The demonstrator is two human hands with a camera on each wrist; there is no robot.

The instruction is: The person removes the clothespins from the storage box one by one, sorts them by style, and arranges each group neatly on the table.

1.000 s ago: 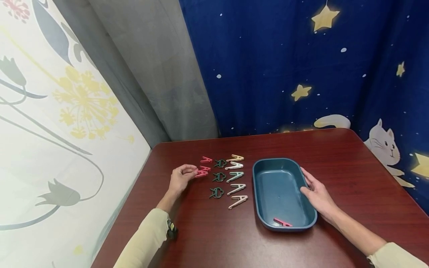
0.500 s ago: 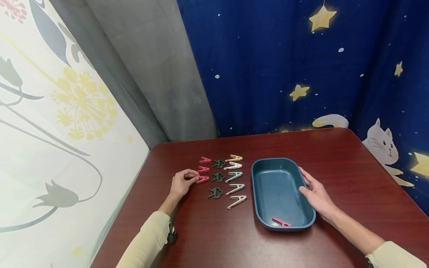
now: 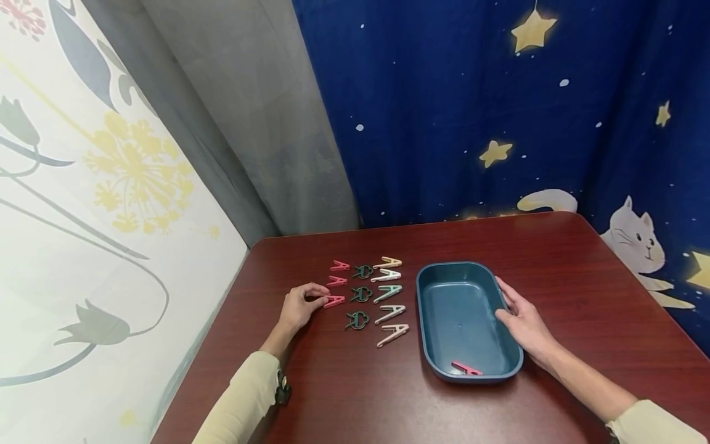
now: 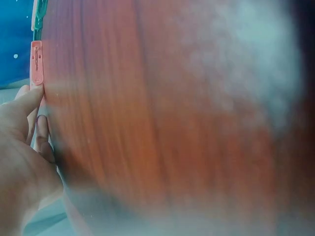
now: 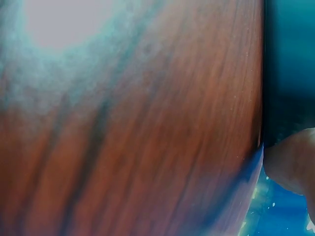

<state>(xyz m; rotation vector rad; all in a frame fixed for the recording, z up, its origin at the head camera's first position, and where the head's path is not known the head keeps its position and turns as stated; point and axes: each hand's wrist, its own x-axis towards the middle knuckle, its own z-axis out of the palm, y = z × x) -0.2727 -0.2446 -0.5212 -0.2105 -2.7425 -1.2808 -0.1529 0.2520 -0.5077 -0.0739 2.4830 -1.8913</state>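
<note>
My left hand (image 3: 299, 306) pinches the near end of a red clothespin (image 3: 335, 301) lying on the table; in the left wrist view the fingertips meet the end of that same clothespin (image 4: 37, 63). Two more red clothespins (image 3: 336, 281) lie just beyond it in a column. My right hand (image 3: 524, 317) grips the right wall of a dark blue plastic tub (image 3: 456, 320), thumb over the rim. Inside the tub, by its near end, rests another red clothespin (image 3: 466, 368). The right wrist view has only the thumb (image 5: 293, 162) beside the tub's dark side.
Three dark green round clips (image 3: 362, 295) form a column right of the red ones. Several pale clothespins (image 3: 390, 293), yellow, white, mint and beige, line up between these and the tub. The reddish-brown table (image 3: 355, 394) meets a patterned wall at left and curtains (image 3: 444, 123) behind.
My left hand has drawn the red clothespin toward the near side, opening a gap from the one beyond it. The right hand and tub have stayed put.
</note>
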